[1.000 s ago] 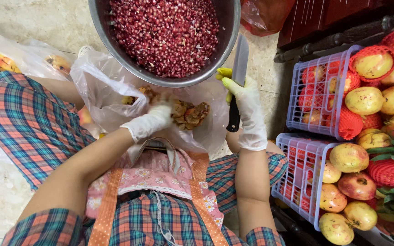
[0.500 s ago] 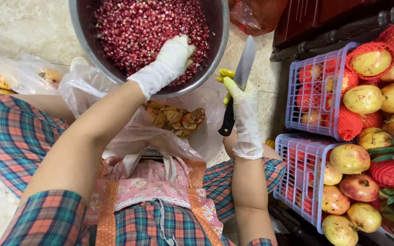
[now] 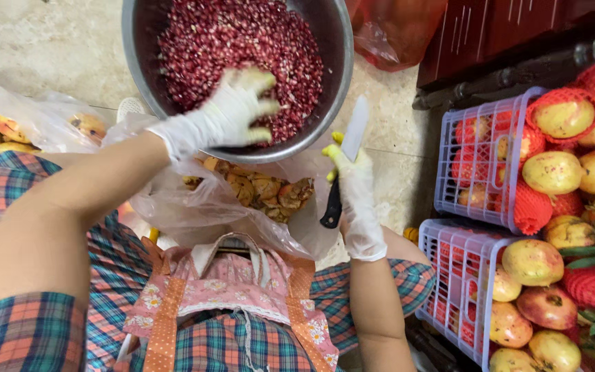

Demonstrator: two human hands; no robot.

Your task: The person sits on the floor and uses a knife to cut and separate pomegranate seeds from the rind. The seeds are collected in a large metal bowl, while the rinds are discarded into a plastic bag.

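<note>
The left hand, gloved, hovers fingers spread over the seeds in the steel bowl on the floor, grasping nothing. The right hand clenches a knife by its black handle, blade up. Seeds look small, wet and easily crushed (better scooped loosely); peels lie in a bag below.

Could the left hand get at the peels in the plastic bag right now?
Probably yes. The left hand hovers empty over the seeds in the bowl, and the peels lie in the open bag just below the rim, nothing covering them. The right hand holds a knife off to the side.
</note>
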